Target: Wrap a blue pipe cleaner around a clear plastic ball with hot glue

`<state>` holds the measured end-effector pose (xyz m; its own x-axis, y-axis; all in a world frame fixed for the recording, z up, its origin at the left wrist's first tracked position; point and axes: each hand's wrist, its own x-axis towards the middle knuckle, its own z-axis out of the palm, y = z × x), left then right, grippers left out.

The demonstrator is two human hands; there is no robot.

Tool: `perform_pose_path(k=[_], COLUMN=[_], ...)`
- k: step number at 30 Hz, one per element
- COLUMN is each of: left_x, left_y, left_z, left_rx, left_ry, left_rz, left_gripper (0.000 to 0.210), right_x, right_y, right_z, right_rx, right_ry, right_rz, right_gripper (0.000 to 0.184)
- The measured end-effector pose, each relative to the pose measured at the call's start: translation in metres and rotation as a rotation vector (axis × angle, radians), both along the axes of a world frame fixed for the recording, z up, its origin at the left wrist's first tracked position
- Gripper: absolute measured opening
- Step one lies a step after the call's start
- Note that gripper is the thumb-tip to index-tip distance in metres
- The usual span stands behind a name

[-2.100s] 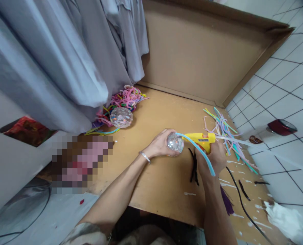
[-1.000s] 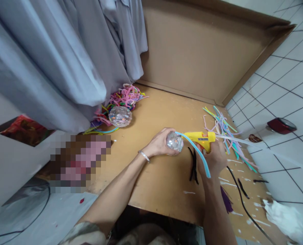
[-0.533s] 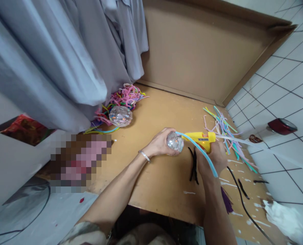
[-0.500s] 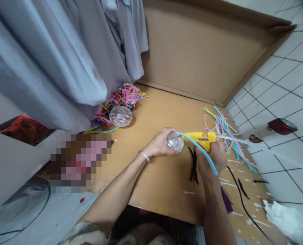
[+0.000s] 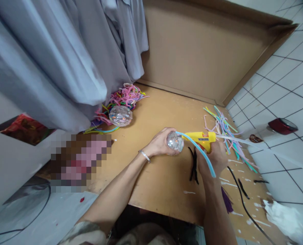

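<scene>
Fingers of my left hand (image 5: 161, 141) wrap round a clear ball (image 5: 175, 142) with small coloured bits showing in it. A light blue pipe cleaner (image 5: 201, 151) runs from the top of the ball and curves down to the right, passing in front of my right wrist. My right hand (image 5: 215, 154) grips the handle of a yellow hot glue gun (image 5: 198, 137). The gun's nozzle points left at the ball's upper right edge; whether it touches cannot be told. A long translucent glue stick (image 5: 240, 140) sticks out of the gun's back.
Another clear ball (image 5: 120, 116) lies by a heap of coloured pipe cleaners (image 5: 128, 95) at the back left. More pipe cleaners (image 5: 224, 127) lie right, near a jar with a dark red lid (image 5: 283, 126). Black pieces (image 5: 193, 166), a purple tassel (image 5: 226, 200), a cord (image 5: 240, 194) and white tissue (image 5: 281, 217) are nearer.
The free end of the light blue pipe cleaner has shifted slightly left and down. Both hands, the ball and the glue gun stay nearly in place.
</scene>
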<state>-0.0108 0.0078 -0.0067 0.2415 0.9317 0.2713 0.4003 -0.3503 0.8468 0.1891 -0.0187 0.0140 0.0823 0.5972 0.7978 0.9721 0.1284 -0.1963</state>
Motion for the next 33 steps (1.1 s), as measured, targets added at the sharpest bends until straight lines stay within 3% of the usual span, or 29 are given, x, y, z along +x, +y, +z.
perform_pose_path(k=[33], left_x=[-0.0009], left_y=[0.0007], left_z=[-0.0005], left_rx=[-0.001], left_ry=[0.006], left_rz=[0.001], left_gripper=[0.081], right_x=[0.0008], right_y=[-0.0008], right_z=[0.0022], right_rx=[-0.023], right_ry=[0.022], right_rz=[0.012], right_gripper=[0.015])
